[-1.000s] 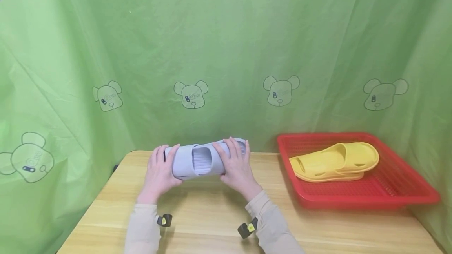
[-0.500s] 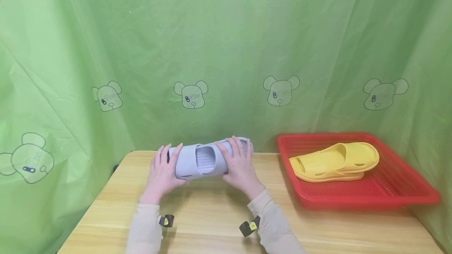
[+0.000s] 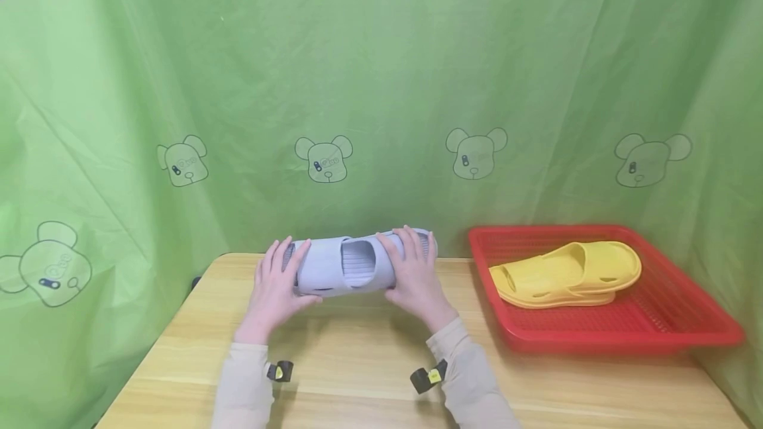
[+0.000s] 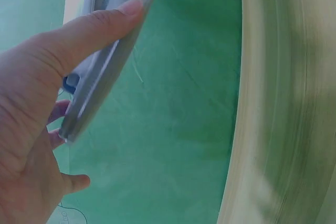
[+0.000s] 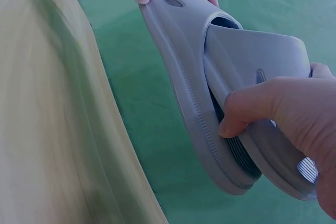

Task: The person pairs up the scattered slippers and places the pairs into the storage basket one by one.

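Note:
Two pale grey-blue slippers are held nested together, lifted over the far part of the table. My left hand [image 3: 277, 290] grips the left slipper [image 3: 322, 262] by its end, thumb on the near side and fingers over the far side. The right slipper [image 3: 385, 265] is in my right hand [image 3: 417, 283], with the fingers spread over its top. In the right wrist view, the slipper from my right hand [image 5: 257, 51] overlaps the other slipper [image 5: 178, 35], one upper against the other. The left wrist view shows my thumb along the sole edge [image 4: 107, 69].
To the right, a red plastic basket [image 3: 620, 336] stands on the wooden table [image 3: 357, 369]. Yellow slippers [image 3: 566, 270] lie stacked inside it. A green curtain [image 3: 405, 85] with printed bear heads hangs behind the table.
Both hands and the grey-blue slippers have shifted a little to the right and slightly up. My grip on each slipper stays much the same. The basket and yellow slippers have not moved.

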Demonstrator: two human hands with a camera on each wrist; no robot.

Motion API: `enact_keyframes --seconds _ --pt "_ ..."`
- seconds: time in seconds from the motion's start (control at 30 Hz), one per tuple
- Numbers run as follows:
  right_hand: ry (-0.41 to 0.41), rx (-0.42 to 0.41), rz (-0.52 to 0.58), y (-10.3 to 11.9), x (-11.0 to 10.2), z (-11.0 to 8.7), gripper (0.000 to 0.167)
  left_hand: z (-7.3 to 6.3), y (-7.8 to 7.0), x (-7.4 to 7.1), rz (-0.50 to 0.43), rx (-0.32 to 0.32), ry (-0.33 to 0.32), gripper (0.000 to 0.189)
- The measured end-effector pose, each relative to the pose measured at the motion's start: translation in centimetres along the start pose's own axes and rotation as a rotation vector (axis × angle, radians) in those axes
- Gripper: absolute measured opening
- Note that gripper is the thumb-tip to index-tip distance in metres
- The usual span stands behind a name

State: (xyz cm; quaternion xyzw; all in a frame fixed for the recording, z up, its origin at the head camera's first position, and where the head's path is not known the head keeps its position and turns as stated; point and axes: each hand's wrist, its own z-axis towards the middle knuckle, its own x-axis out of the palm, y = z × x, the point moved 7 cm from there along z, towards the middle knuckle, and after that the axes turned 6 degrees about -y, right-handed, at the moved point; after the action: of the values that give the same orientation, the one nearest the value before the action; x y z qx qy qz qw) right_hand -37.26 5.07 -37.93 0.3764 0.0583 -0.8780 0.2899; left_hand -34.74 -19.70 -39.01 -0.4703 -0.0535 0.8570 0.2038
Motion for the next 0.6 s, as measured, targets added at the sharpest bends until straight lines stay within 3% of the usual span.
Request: enact_keyframes --seconds 0.23,0.6 --pt "0.025 0.04 0.018 -1.1 -0.3 0.0 0.117 0.0 -0.2 -0.8 -0.017 0.025 -0.056 0.105" --pt "0.02 0.066 0.027 -2.4 -1.5 0.3 0.118 0.2 -0.2 -1.5 -0.052 0.015 -0.079 0.09"
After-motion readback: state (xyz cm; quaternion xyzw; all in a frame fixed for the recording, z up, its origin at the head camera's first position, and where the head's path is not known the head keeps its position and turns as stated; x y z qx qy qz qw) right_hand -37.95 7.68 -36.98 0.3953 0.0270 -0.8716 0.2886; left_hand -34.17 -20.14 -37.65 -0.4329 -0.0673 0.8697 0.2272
